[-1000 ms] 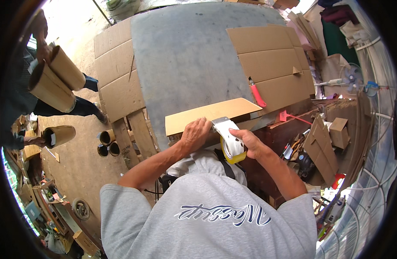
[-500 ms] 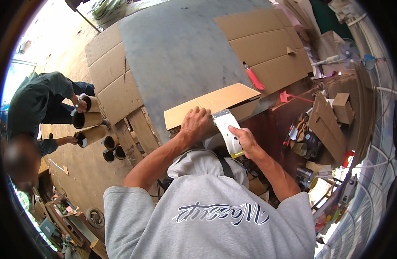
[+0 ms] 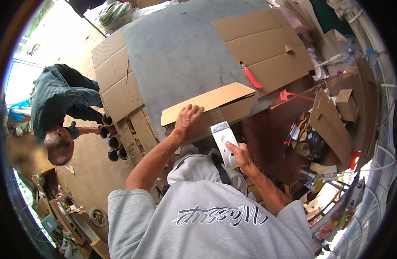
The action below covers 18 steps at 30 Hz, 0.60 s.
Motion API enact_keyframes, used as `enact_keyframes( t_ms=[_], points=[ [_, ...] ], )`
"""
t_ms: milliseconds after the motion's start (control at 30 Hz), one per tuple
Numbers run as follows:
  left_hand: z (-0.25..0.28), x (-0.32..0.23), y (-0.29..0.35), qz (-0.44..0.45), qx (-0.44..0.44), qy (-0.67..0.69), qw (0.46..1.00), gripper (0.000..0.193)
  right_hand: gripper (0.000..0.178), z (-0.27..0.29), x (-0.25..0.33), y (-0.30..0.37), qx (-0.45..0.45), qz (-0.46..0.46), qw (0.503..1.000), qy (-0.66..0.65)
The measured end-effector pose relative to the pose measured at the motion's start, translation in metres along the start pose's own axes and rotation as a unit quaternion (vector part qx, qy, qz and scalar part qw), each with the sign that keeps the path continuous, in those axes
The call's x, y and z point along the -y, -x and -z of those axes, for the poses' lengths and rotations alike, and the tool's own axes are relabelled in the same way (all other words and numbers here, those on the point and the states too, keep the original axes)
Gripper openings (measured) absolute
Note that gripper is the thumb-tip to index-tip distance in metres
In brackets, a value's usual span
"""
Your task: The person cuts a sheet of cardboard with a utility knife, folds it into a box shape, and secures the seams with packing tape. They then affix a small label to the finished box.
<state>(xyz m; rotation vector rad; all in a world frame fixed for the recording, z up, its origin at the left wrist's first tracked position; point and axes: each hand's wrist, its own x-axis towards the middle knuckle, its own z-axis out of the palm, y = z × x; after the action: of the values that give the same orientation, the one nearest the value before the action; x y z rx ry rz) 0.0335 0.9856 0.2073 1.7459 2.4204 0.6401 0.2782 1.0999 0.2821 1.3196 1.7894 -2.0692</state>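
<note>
A long flat cardboard box (image 3: pixel 222 98) lies across the near edge of the grey-topped table. My left hand (image 3: pixel 190 121) grips its near edge, fingers bent over the top. In my right hand (image 3: pixel 238 154) is a white tape dispenser (image 3: pixel 225 144) with a metal cutting end, thumb on its side. That cutting end is just below the box, apart from it. A strip of clear tape (image 3: pixel 217 115) runs down the box's near side, in line with the dispenser.
A red-handled cutter (image 3: pixel 251 77) lies by a large cardboard sheet (image 3: pixel 267 47); another sheet (image 3: pixel 116 75) covers the table's left part. At right are tools and cardboard offcuts (image 3: pixel 326 123). A bent-over co-worker (image 3: pixel 62 103) reaches toward several dark-mouthed tubes (image 3: pixel 114 142) at left.
My right hand has drawn the dispenser down and back from the box, baring the tape strip. My left hand stays on the box. The co-worker has bent lower and set tubes down.
</note>
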Motion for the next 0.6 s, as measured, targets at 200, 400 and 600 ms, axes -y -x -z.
enact_keyframes(
  t_ms=[200,400,600],
  points=[
    [-0.005,-0.002,-0.001,0.011,0.009,-0.023,1.000,0.031,0.054,0.012,-0.039,0.001,0.000,0.019,0.998,0.065],
    [-0.014,0.002,-0.004,0.008,-0.003,-0.045,0.999,0.029,0.068,0.010,-0.097,-0.067,-0.015,0.030,0.998,0.044],
    [-0.009,0.002,-0.008,0.021,0.016,-0.022,0.999,0.033,0.059,0.001,-0.157,-0.142,-0.002,0.143,0.989,0.044]
  ],
)
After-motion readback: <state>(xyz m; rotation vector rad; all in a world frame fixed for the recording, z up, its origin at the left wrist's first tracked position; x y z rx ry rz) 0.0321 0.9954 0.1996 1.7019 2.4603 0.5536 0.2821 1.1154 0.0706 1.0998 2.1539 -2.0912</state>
